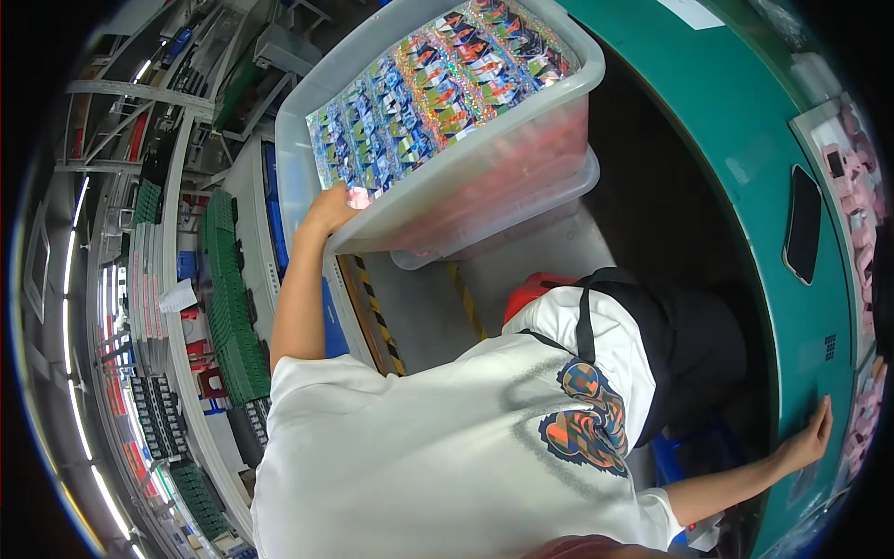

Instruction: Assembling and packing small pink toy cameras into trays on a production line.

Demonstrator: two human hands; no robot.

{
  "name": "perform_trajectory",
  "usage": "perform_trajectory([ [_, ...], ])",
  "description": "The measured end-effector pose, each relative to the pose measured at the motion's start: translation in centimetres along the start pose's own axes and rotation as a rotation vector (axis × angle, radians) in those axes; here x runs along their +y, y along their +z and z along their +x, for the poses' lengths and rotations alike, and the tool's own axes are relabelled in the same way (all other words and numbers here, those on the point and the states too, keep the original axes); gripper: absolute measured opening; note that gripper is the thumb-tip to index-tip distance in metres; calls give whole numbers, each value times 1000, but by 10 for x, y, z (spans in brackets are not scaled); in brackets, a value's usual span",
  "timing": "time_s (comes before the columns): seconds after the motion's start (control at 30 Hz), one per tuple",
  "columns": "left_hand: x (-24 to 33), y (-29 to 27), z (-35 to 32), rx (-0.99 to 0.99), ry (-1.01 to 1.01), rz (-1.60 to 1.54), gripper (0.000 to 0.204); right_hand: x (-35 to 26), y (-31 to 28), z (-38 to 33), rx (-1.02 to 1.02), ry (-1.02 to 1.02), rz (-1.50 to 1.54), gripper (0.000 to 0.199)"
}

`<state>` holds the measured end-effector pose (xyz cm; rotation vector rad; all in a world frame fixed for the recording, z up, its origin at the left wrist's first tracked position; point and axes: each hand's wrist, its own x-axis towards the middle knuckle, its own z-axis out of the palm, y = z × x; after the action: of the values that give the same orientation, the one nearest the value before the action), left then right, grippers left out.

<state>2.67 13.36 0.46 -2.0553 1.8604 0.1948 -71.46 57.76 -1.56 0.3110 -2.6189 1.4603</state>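
My left hand [328, 211] reaches over the near left corner of a translucent plastic bin [424, 207]. Its fingers are bent inside the rim and closed around a small pink piece [358, 197], partly hidden by the hand. A shiny, colourful printed sheet [433, 88] lies across the top of the bin, just beyond those fingers. Pink contents show dimly through the bin's wall. Far to the right, my right hand [808, 442] is over the green tabletop [754, 177], fingers drawn together in a pinch. Whatever may be between those fingertips is too small to make out.
A black phone [802, 224] lies on the green tabletop. Beyond it runs a raised strip with several pink pieces [852, 191]. Another clear container [521, 224] sits beneath the bin. Racks with green trays [228, 298] stand to the left, and a blue stool [694, 456] is below the table.
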Motion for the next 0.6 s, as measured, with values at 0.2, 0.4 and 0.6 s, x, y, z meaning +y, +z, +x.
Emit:
perform_trajectory([
  [0.2, 3, 6, 15, 234, 183, -293, 67, -2, 1, -4, 6, 25, 21, 31],
  [0.4, 52, -44, -3, 274, 221, -1241, 63, -4, 4, -1, 8, -29, 52, 28],
  [0.6, 198, -108, -93, -198, 775, -1625, 67, 4, -9, -11, 32, -162, 106, 21],
])
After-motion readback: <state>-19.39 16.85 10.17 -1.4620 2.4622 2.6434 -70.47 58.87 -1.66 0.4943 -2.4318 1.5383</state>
